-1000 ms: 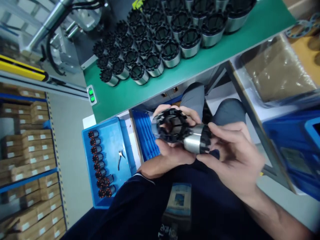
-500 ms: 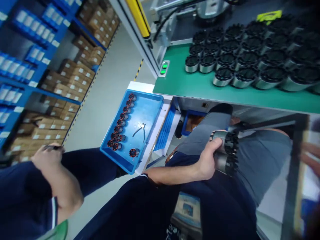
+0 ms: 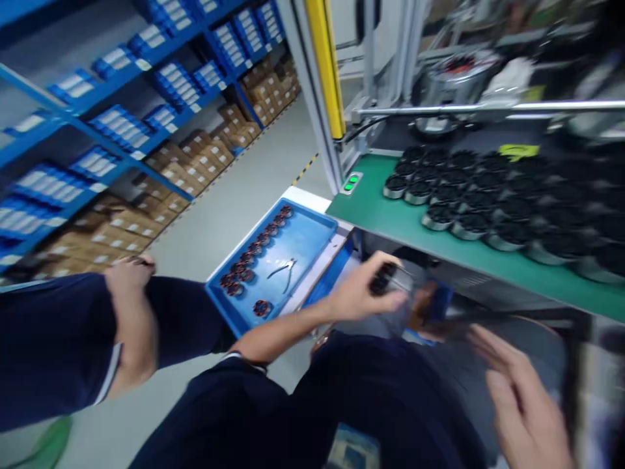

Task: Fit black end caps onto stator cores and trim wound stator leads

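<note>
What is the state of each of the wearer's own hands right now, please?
Left hand: closed around at least one black-and-silver cylindrical metal part.
Right hand: open, blurred, nothing visible in it.

Your short silver-and-black cylinder (image 3: pixel 393 279) looks like smooth metal and plastic; your rectangular blue plastic tray (image 3: pixel 306 242) is faintly glossy.

held part (image 3: pixel 390 280): black, silver | tray (image 3: pixel 312 241): blue | bench top (image 3: pixel 371 212): green | floor tape (image 3: pixel 305 169): yellow-black striped
</note>
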### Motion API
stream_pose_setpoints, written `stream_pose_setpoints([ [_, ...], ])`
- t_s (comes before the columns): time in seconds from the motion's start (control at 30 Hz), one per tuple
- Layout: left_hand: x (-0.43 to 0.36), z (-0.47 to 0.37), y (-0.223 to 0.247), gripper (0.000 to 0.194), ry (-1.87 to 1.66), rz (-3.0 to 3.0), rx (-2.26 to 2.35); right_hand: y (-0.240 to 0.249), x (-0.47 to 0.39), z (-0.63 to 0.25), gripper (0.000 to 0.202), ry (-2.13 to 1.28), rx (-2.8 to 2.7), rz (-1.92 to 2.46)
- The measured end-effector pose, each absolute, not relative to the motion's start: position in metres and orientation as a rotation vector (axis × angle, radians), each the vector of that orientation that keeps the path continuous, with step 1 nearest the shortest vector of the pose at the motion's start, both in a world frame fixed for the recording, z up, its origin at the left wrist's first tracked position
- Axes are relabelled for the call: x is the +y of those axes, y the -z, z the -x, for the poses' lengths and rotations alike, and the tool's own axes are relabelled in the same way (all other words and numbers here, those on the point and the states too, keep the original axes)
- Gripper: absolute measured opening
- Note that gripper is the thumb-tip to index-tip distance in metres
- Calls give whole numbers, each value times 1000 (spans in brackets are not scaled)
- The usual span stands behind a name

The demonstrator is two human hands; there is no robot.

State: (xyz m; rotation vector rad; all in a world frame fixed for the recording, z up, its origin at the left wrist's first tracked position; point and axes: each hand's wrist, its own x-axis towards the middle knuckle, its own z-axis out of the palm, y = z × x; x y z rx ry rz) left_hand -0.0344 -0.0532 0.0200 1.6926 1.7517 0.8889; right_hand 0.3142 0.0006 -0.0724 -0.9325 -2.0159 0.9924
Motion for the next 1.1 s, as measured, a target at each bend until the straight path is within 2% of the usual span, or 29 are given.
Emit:
stream_pose_setpoints([
  [0.17,43,124,-28,53,-629,-2040,1900,88,-18,-326,41,-1135,-2034,1160],
  [0.3,107,142,-15,53,-395,-2296,1858,90,-51,-292,37,-1250,-2090,1093],
  [0.4,127,145,4,64,-361,-2440,1853,87,-71,-265,36,-1362,-2156,1029],
  [0.5,137,152,24,72,-452,-2532,1844,80,-79,-244,35,-1464,-2259,990],
  [0.67,162,162,47,75,-645,-2611,1699,61,-61,-218,41,-1505,-2490,932],
  [0.87,183,165,44,71,-743,-2676,1562,40,-24,-191,50,-1421,-2688,893],
  [1.0,149,151,51,76,-935,-2615,1679,43,-12,-187,46,-1404,-2721,859],
  [1.1,87,148,78,63,-1122,-2266,2037,63,-7,-190,46,-1380,-2775,765],
])
